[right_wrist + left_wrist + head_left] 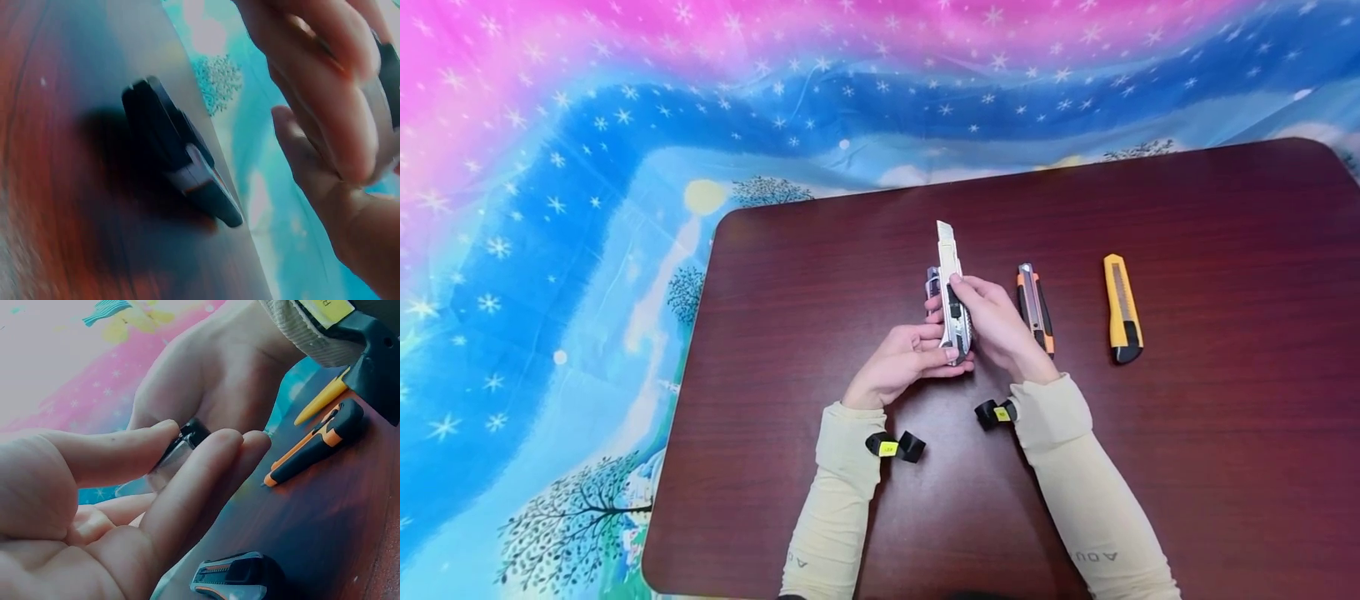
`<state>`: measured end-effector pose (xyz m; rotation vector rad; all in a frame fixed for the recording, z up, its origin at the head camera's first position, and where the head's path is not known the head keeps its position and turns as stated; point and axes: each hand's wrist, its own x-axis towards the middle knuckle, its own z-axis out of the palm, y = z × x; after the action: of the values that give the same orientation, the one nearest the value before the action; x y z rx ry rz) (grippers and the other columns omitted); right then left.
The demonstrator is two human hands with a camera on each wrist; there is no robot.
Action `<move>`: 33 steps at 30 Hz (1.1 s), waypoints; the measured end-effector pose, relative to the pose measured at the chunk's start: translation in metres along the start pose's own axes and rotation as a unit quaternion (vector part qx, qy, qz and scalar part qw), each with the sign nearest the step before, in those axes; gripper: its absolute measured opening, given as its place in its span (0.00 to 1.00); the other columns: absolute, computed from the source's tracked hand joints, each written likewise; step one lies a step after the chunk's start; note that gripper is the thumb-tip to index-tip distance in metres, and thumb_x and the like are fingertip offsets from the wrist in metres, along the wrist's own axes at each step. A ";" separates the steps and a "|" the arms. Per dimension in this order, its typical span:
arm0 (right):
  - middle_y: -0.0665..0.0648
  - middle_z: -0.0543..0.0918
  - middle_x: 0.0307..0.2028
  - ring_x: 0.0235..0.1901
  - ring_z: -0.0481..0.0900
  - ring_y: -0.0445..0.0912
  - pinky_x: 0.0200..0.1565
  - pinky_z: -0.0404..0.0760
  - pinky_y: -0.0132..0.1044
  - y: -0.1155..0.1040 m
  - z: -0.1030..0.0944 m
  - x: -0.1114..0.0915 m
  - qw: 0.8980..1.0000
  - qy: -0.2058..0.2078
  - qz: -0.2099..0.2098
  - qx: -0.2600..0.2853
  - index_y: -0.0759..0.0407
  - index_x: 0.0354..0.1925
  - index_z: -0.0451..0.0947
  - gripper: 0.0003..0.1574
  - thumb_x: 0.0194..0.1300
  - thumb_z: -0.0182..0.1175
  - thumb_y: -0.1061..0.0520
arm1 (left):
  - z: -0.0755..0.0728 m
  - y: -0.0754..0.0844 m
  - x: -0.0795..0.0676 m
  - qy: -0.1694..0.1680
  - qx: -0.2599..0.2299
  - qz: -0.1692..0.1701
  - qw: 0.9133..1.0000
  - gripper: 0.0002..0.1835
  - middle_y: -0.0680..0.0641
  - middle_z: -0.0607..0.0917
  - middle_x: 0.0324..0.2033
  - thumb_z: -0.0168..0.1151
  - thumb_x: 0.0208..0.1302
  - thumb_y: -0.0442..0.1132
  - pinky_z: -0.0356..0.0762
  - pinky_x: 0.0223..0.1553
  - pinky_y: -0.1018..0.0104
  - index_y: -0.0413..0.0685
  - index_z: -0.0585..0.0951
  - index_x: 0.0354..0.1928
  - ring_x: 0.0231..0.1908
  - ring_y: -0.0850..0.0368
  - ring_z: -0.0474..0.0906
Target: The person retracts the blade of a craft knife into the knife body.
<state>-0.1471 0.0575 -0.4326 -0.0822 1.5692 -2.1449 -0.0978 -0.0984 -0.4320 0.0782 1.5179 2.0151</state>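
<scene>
A silver box cutter (948,257) is held upright over the table, its blade tip pointing away from me. My left hand (897,364) pinches its lower end between thumb and fingers; the left wrist view shows the black end of the box cutter (194,432) between them. My right hand (1000,325) grips the body from the right, thumb lying by the black slider. Behind the hands lies a grey and black box cutter (932,282), partly hidden in the head view; the right wrist view shows it as a dark box cutter (156,128) on the table.
To the right of the hands lies an orange and black box cutter (1034,304). Farther right is a yellow box cutter (1122,308) with a black end. The dark red-brown table (1240,433) has a patterned cloth (625,167) beyond its far and left edges.
</scene>
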 end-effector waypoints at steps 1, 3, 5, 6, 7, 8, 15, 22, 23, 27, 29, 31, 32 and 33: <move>0.52 0.86 0.33 0.30 0.85 0.42 0.37 0.86 0.33 0.001 0.002 0.001 1.000 0.006 0.005 -0.003 0.75 0.59 0.61 0.29 0.77 0.43 0.49 | 0.000 0.000 0.000 0.000 0.002 0.001 1.000 0.21 0.20 0.73 0.56 0.51 0.66 0.21 0.80 0.55 0.56 0.23 0.68 0.61 0.39 0.57 0.85; 0.51 0.86 0.33 0.30 0.85 0.41 0.37 0.87 0.34 0.002 0.006 0.002 1.000 0.017 0.011 -0.007 0.72 0.60 0.60 0.28 0.77 0.42 0.49 | -0.001 0.001 0.000 -0.004 0.007 0.001 1.000 0.21 0.21 0.73 0.56 0.51 0.67 0.21 0.80 0.55 0.55 0.22 0.68 0.61 0.40 0.57 0.85; 0.50 0.86 0.32 0.31 0.85 0.41 0.37 0.86 0.34 0.004 0.010 0.002 0.999 0.026 0.011 -0.016 0.72 0.61 0.59 0.29 0.78 0.41 0.48 | -0.002 0.002 -0.001 -0.010 0.011 0.004 1.000 0.20 0.20 0.74 0.55 0.50 0.67 0.22 0.80 0.55 0.53 0.22 0.68 0.60 0.40 0.56 0.85; 0.50 0.86 0.32 0.31 0.85 0.41 0.36 0.87 0.34 0.004 0.011 0.002 0.999 0.031 0.011 -0.016 0.72 0.61 0.58 0.29 0.78 0.40 0.48 | -0.002 0.002 0.000 -0.012 0.014 0.005 1.000 0.20 0.21 0.74 0.55 0.50 0.67 0.22 0.80 0.55 0.53 0.22 0.68 0.60 0.40 0.55 0.85; 0.50 0.85 0.31 0.30 0.85 0.42 0.35 0.87 0.34 0.004 0.012 0.002 0.999 0.036 0.008 -0.015 0.72 0.61 0.58 0.30 0.78 0.39 0.48 | -0.002 0.002 0.000 -0.014 0.015 0.006 1.000 0.19 0.22 0.74 0.55 0.51 0.67 0.22 0.80 0.55 0.52 0.22 0.68 0.59 0.40 0.55 0.85; 0.50 0.85 0.31 0.29 0.85 0.42 0.35 0.87 0.34 0.005 0.013 0.003 0.999 0.041 0.005 -0.014 0.74 0.60 0.59 0.30 0.78 0.39 0.48 | -0.002 0.003 0.000 -0.014 0.015 0.006 1.000 0.19 0.22 0.75 0.55 0.51 0.67 0.22 0.80 0.54 0.52 0.23 0.68 0.59 0.40 0.55 0.85; 0.50 0.81 0.26 0.26 0.85 0.41 0.31 0.85 0.32 0.005 0.014 0.002 0.999 0.053 0.004 -0.010 0.70 0.48 0.65 0.22 0.78 0.40 0.49 | -0.003 0.003 0.002 -0.017 0.004 -0.005 1.000 0.20 0.22 0.73 0.57 0.50 0.68 0.22 0.80 0.54 0.53 0.22 0.67 0.61 0.39 0.55 0.85; 0.50 0.80 0.27 0.26 0.85 0.41 0.32 0.85 0.31 0.010 0.015 0.001 0.999 0.052 0.013 -0.003 0.70 0.50 0.63 0.20 0.78 0.40 0.52 | -0.006 -0.006 0.001 -0.010 -0.009 -0.014 1.000 0.19 0.24 0.76 0.55 0.52 0.67 0.23 0.82 0.52 0.54 0.22 0.69 0.59 0.41 0.52 0.85; 0.50 0.80 0.28 0.26 0.85 0.41 0.32 0.85 0.31 0.011 0.015 0.001 0.999 0.053 0.015 0.000 0.69 0.49 0.63 0.19 0.78 0.40 0.52 | -0.006 -0.007 0.001 -0.012 -0.009 -0.015 1.000 0.19 0.23 0.75 0.55 0.52 0.67 0.23 0.81 0.52 0.54 0.21 0.69 0.59 0.41 0.52 0.85; 0.51 0.80 0.28 0.26 0.84 0.41 0.31 0.86 0.32 0.012 0.014 0.002 0.998 0.053 0.016 0.014 0.66 0.49 0.63 0.16 0.78 0.40 0.53 | -0.007 -0.008 0.002 -0.015 -0.005 -0.016 1.000 0.18 0.20 0.74 0.55 0.51 0.68 0.23 0.80 0.54 0.52 0.19 0.69 0.58 0.40 0.54 0.85; 0.51 0.80 0.28 0.26 0.84 0.41 0.31 0.86 0.32 0.012 0.014 0.004 0.999 0.049 0.015 0.019 0.67 0.50 0.63 0.17 0.78 0.40 0.53 | -0.008 -0.007 0.003 -0.013 -0.002 -0.016 1.000 0.18 0.20 0.74 0.54 0.51 0.68 0.23 0.80 0.54 0.53 0.18 0.69 0.57 0.39 0.55 0.85; 0.51 0.80 0.28 0.26 0.84 0.41 0.31 0.86 0.32 0.012 0.014 0.005 0.999 0.044 0.013 0.022 0.67 0.52 0.62 0.17 0.78 0.40 0.53 | -0.009 -0.006 0.003 -0.012 0.002 -0.014 1.000 0.17 0.20 0.74 0.54 0.50 0.68 0.23 0.80 0.54 0.53 0.17 0.69 0.56 0.39 0.56 0.85; 0.51 0.80 0.28 0.26 0.84 0.41 0.31 0.86 0.33 0.012 0.013 0.006 0.999 0.043 0.012 0.023 0.68 0.52 0.61 0.18 0.78 0.40 0.53 | -0.009 -0.005 0.003 -0.012 0.003 -0.013 1.000 0.17 0.20 0.74 0.54 0.50 0.68 0.23 0.80 0.54 0.53 0.17 0.69 0.56 0.39 0.55 0.85; 0.51 0.80 0.28 0.26 0.84 0.41 0.31 0.86 0.33 0.012 0.013 0.007 0.999 0.042 0.009 0.022 0.69 0.53 0.61 0.18 0.78 0.40 0.53 | -0.009 -0.005 0.004 -0.012 0.003 -0.012 1.000 0.17 0.20 0.74 0.54 0.50 0.68 0.23 0.80 0.54 0.53 0.17 0.69 0.56 0.39 0.55 0.85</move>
<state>-0.1453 0.0406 -0.4406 0.0375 1.5614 -2.1932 -0.1024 -0.1039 -0.4406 0.0860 1.5040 1.9838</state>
